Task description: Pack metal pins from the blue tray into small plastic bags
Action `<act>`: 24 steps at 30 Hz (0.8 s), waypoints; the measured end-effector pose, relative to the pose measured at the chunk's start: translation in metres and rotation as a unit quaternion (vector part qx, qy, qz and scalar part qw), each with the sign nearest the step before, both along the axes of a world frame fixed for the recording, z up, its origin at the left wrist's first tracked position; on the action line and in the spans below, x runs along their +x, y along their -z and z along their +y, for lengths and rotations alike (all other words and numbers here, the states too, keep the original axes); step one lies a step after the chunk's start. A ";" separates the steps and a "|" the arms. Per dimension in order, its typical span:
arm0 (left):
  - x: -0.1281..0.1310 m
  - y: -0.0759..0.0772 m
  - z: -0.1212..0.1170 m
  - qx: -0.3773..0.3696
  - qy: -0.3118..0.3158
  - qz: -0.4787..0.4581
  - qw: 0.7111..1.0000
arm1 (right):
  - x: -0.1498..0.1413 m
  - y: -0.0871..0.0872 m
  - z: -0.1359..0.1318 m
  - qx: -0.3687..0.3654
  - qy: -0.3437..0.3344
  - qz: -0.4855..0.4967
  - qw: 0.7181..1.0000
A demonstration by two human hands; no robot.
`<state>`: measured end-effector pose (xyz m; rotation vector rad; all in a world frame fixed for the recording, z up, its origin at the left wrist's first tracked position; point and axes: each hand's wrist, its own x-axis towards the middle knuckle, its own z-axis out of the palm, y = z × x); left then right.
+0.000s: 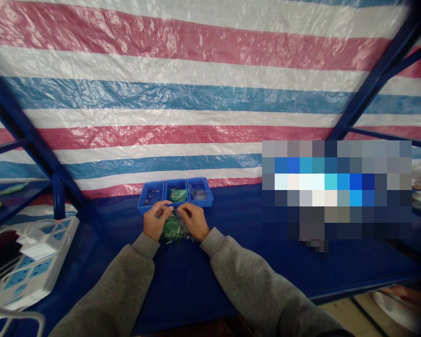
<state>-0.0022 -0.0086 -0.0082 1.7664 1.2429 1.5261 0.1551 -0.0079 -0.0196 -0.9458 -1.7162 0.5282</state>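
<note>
My left hand (155,221) and my right hand (195,221) meet over a small heap of green pieces and clear plastic (173,231) on the blue tabletop. Thumb and fingers are pinched together on both hands, the fingertips almost touching. What they pinch is too small to make out. Just behind them stands a row of joined blue bins. Short metal pieces lie in the left bin (152,184); green pieces in clear plastic fill part of the middle bin (176,181). The right bin (204,204) holds greyish, see-through items.
A white power strip (51,276) with plugs and cables lies at the left on the blue table (182,290). Blue metal posts (59,196) rise at the sides, in front of a striped plastic sheet (196,98). A blurred-out patch (337,196) covers the right side.
</note>
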 end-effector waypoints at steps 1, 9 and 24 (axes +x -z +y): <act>0.000 0.000 0.000 -0.011 0.004 -0.016 1.000 | 0.000 0.000 0.000 -0.004 0.009 0.004 1.000; 0.002 -0.003 0.002 -0.046 0.035 -0.043 0.997 | 0.002 -0.001 0.000 -0.013 0.016 0.003 1.000; -0.001 -0.003 0.002 0.012 0.011 0.061 0.998 | 0.003 -0.004 0.001 0.009 0.072 -0.012 0.997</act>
